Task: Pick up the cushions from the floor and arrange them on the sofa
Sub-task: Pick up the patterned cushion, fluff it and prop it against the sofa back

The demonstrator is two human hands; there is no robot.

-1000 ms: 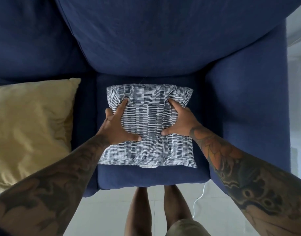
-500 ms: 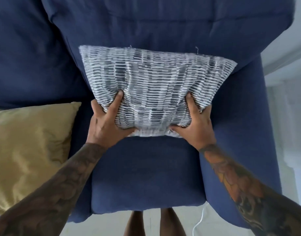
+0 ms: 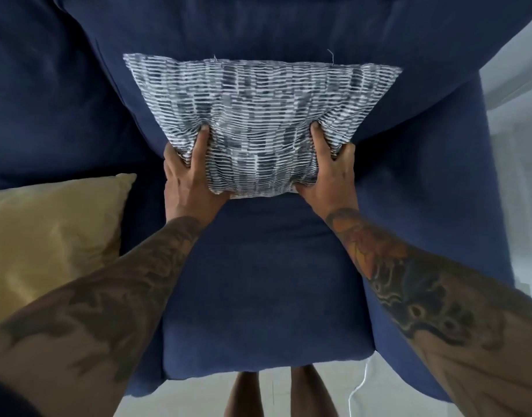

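Note:
A grey-and-white patterned cushion [image 3: 258,115] stands tilted against the backrest of the navy blue sofa [image 3: 258,281], its lower edge down on the seat. My left hand [image 3: 188,179] grips its lower left corner, and my right hand [image 3: 329,173] grips its lower right corner, fingers dug into the fabric. A yellow cushion [image 3: 48,236] lies on the seat to the left, clear of my hands.
The sofa's right armrest [image 3: 439,206] runs along the right side of the seat. Pale floor [image 3: 198,398] shows below the seat's front edge, with my legs [image 3: 276,392] and a thin white cable [image 3: 361,383] there.
The patterned cushion lay flat on the seat under my palms a second ago. Both hands have since lifted it and tipped it up against the backrest.

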